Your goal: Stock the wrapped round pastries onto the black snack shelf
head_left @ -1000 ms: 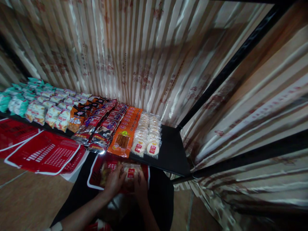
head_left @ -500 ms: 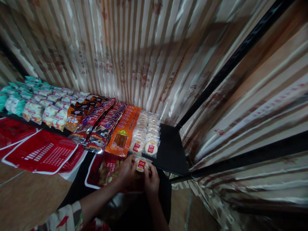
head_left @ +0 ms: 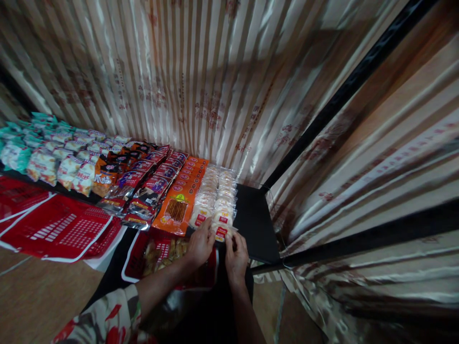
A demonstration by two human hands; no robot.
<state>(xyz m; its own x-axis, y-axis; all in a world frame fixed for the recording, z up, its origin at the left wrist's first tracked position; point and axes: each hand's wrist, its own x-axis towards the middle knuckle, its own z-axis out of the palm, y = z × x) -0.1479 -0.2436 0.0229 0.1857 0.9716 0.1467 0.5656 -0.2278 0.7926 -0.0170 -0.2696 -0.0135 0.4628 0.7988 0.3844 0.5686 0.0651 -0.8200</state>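
Between my two hands is a round white rice cracker packet (head_left: 221, 232) with a red label, at the near end of the right row. My left hand (head_left: 202, 242) is closed on its left edge, and my right hand (head_left: 235, 255) pinches its right edge. The packet overlaps the front cracker packet (head_left: 224, 217) of that row; I cannot tell if it rests there. Beside it runs a second row of cracker packets (head_left: 201, 216). Below my left hand stands a red basket (head_left: 132, 260) with brownish packets (head_left: 172, 253) inside.
A black shelf (head_left: 255, 224) carries the rows. To the left lie an orange snack packet (head_left: 175, 205), dark red packets (head_left: 148, 196), white bags (head_left: 83, 177) and green bags (head_left: 16, 155). More red baskets (head_left: 68, 229) stand in front. A black pole (head_left: 308, 134) slants behind, before striped curtains (head_left: 161, 71).
Both hands have moved forward and right with the cracker packet, from over the basket to the front of the right row. The packet now overlaps that row's front packet.
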